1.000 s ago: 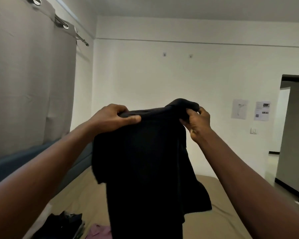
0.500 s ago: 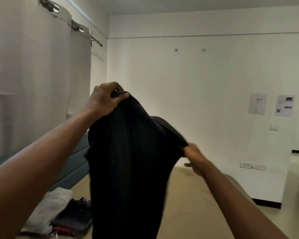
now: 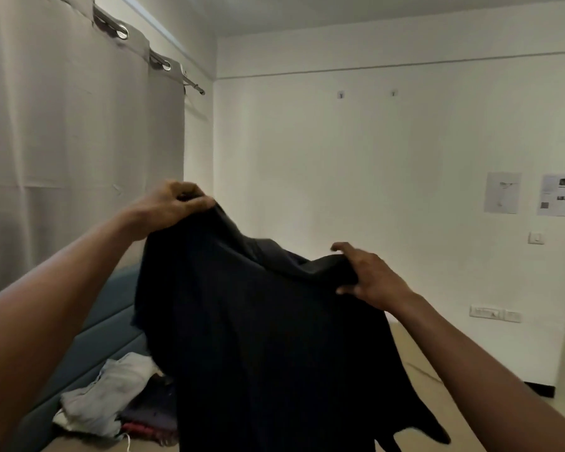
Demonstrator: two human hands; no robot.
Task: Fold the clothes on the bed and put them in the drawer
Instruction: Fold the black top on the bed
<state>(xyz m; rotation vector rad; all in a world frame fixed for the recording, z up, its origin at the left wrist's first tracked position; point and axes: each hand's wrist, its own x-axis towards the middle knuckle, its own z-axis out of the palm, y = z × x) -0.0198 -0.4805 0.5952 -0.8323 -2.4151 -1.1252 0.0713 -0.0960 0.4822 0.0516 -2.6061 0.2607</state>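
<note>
White walls and a grey curtain (image 3: 79,141) back the bed (image 3: 437,380), above which we hold a black garment (image 3: 258,337) in the air, its long axis hanging downward. Our left hand (image 3: 173,203) pinches its higher top corner; our right hand (image 3: 369,275) grips the lower top edge, fingers curled over the cloth. Beside the blue headboard (image 3: 88,337) lies a pile of clothes (image 3: 111,396).

The garment (image 3: 274,337) hung above the bed (image 3: 415,360), between both grips; the left grip (image 3: 167,207) held its upper left corner, higher; the right grip (image 3: 369,278) held its top edge, lower; a pile of clothes (image 3: 111,396) lay at the bed's left edge, against the padded panel (image 3: 105,314), partly behind the garment.
</note>
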